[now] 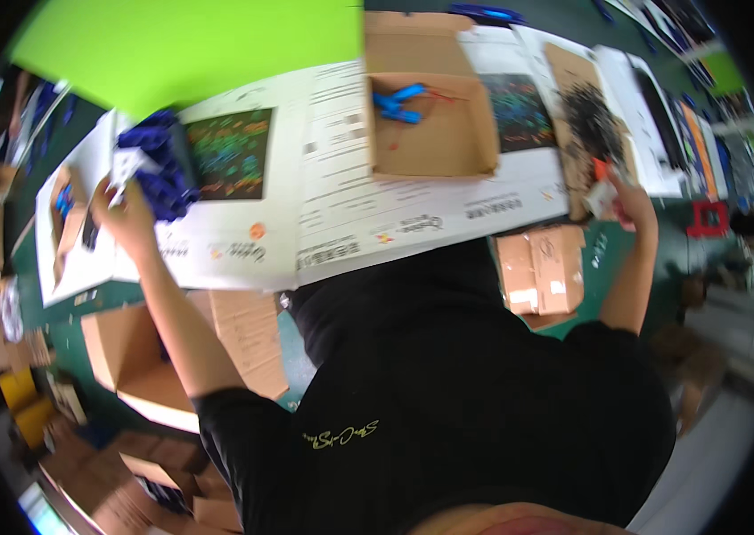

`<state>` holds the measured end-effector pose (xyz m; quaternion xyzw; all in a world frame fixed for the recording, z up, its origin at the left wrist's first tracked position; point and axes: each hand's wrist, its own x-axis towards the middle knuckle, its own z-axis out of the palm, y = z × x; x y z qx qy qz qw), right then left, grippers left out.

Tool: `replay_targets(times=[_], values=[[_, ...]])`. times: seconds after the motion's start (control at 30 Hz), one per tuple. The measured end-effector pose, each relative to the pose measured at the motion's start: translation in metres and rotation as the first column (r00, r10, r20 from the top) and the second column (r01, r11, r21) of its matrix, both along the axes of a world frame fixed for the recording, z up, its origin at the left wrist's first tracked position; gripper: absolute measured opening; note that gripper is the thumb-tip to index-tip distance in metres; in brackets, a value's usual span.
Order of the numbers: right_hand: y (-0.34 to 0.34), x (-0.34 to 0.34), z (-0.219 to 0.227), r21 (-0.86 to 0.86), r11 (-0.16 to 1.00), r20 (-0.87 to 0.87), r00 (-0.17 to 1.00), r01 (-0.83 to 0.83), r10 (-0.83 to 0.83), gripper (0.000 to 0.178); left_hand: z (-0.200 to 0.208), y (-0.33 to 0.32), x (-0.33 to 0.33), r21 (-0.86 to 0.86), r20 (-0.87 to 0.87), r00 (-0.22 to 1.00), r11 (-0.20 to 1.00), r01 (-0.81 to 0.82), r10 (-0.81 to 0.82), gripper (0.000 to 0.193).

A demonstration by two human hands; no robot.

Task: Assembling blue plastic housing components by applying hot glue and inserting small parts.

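My left hand (127,216) is at the left of the table, its fingers closed on a small white piece (130,164) whose kind I cannot make out. Right beside that piece lies a pile of dark blue plastic parts (159,169). Over at the far right, my right hand (634,203) is closed and smeared by motion. A whitish scrap (601,198) and an orange bit (601,168) show at its fingers; which of them it grips is unclear. Just beyond it a tangle of thin black wires (589,118) rests on a strip of brown cardboard (566,67).
An open cardboard box (435,171) with blue cylinders (399,103) and thin red wires stands mid-table on printed white sheets (323,192). A bright green panel (190,53) rises behind. Cartons (542,272) sit below the table edge; a red stool (708,219) is farther right.
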<state>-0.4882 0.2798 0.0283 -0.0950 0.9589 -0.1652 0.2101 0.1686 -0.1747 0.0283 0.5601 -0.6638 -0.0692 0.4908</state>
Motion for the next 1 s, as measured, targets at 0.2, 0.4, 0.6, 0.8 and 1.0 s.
replay_targets(times=[0.2, 0.4, 0.6, 0.8, 1.0], values=[[0.015, 0.011, -0.036, 0.031, 0.982, -0.51, 0.842, -0.188, 0.177, 0.078, 0.01, -0.028, -0.045, 0.123, 0.163, 0.987, 0.992, -0.035, 0.015, 0.042], [-0.012, 0.05, -0.023, -0.393, 0.853, -0.822, 0.547, -0.343, -0.158, 0.047, -0.007, -0.062, -0.027, 0.259, 0.302, 0.943, 0.939, -0.225, 0.142, 0.069], [-0.025, 0.049, -0.039, -0.571, 0.766, -0.491, 0.871, -0.296, -0.029, 0.048, 0.004, -0.092, -0.031, 0.544, 0.577, 0.814, 0.711, -0.445, 0.068, 0.101], [-0.02, 0.081, 0.036, -0.813, 0.516, 0.256, 0.962, 0.269, -0.097, 0.031, 0.017, -0.079, -0.085, 0.56, 0.653, 0.756, 0.643, -0.522, 0.045, 0.094], [-0.001, 0.082, 0.051, -0.913, 0.348, 0.166, 0.973, 0.213, -0.161, 0.036, -0.04, -0.171, -0.009, 0.618, 0.357, 0.93, 0.769, -0.166, -0.086, 0.09]])
